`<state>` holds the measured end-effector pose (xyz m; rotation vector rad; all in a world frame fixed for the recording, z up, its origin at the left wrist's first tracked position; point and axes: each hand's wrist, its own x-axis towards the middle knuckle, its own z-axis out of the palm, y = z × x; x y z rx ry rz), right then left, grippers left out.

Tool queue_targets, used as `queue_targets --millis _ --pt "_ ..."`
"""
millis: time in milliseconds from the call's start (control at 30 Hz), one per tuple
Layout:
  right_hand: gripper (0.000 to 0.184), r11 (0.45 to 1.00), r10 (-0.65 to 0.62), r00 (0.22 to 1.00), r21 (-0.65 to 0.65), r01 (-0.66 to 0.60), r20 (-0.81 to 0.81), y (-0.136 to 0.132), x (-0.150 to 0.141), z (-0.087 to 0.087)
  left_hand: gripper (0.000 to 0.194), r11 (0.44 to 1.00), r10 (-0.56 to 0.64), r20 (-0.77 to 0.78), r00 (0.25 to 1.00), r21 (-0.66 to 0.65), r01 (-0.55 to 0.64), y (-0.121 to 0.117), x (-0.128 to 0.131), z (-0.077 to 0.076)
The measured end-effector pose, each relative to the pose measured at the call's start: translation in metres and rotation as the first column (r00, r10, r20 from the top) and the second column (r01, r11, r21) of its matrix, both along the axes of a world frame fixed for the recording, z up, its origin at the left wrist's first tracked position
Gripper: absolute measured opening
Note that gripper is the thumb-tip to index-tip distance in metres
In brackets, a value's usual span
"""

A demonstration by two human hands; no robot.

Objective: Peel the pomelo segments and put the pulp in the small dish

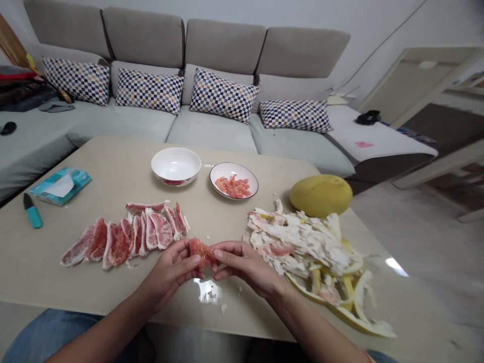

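Between my two hands, just above the table's near side, is a piece of pink pomelo flesh (203, 252). My left hand (176, 266) pinches its left end with thumb and fingers. On the other end my right hand (240, 262) is closed, thumb against fingertips. A row of pomelo segments (139, 233), several still in white membrane, lies left of my hands. To the right is a heap of white pith and yellow peel (302, 247). A small dark-rimmed plate (250, 177) beyond my hands holds peeled pink pieces (233, 186).
A white bowl (176, 162) stands left of the plate. A whole yellow pomelo (321, 195) sits behind the peel heap. At the table's left are a tissue pack (60, 185) and a knife with a teal handle (34, 216). A grey sofa (212, 132) borders the far edge.
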<state>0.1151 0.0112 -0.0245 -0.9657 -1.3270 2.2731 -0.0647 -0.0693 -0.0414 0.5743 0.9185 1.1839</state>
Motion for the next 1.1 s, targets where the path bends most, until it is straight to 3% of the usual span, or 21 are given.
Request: queue_targets --millis 300,400,500,567,667,767,833,900,1033,1100 --pt "0.033 0.988 0.007 0.994 -0.155 -0.023 -0.105 0.001 0.003 0.0 0.026 1.0 -0.023 0.091 0.996 0.006 0.022 0.0 -0.002 0.0" --pt "0.032 0.994 -0.088 0.995 -0.063 0.084 -0.055 -0.002 0.001 -0.004 0.023 1.0 0.023 0.166 0.986 0.0 -0.023 0.002 -0.003 -0.002" --pt "0.029 0.969 -0.163 0.987 0.192 0.158 0.012 -0.005 0.0 -0.005 0.016 0.998 0.058 0.218 0.974 0.024 -0.065 0.003 -0.004 -0.003" --pt "0.025 0.903 -0.2 0.978 0.399 0.162 0.055 -0.009 -0.002 -0.006 0.013 0.998 0.047 0.177 0.983 0.043 -0.055 0.004 -0.003 -0.003" --pt "0.02 0.749 -0.243 0.968 0.647 0.142 0.068 -0.015 -0.005 -0.006 0.016 0.998 0.007 0.035 0.999 0.066 -0.009 0.003 0.0 -0.004" --pt "0.019 0.581 -0.24 0.969 0.808 0.1 0.053 -0.022 -0.01 -0.007 0.02 0.995 0.002 -0.058 0.998 0.098 0.004 0.002 0.004 -0.006" --pt "0.019 0.514 -0.236 0.97 0.854 0.083 0.048 -0.025 -0.012 -0.007 0.02 0.994 0.028 -0.107 0.994 0.109 -0.016 0.001 0.005 -0.006" --pt "0.022 0.539 -0.224 0.973 0.839 0.076 0.055 -0.027 -0.014 -0.005 0.018 0.994 0.056 -0.143 0.988 0.105 -0.041 0.0 0.005 -0.004" --pt "0.025 0.727 -0.203 0.973 0.682 0.073 0.112 -0.026 -0.014 0.002 0.015 0.994 0.061 -0.193 0.979 0.1 -0.042 0.0 0.002 -0.001" --pt "0.02 0.786 -0.209 0.965 0.614 0.068 0.161 -0.025 -0.014 0.004 0.016 0.992 0.058 -0.257 0.965 0.12 -0.028 0.0 0.001 -0.002"
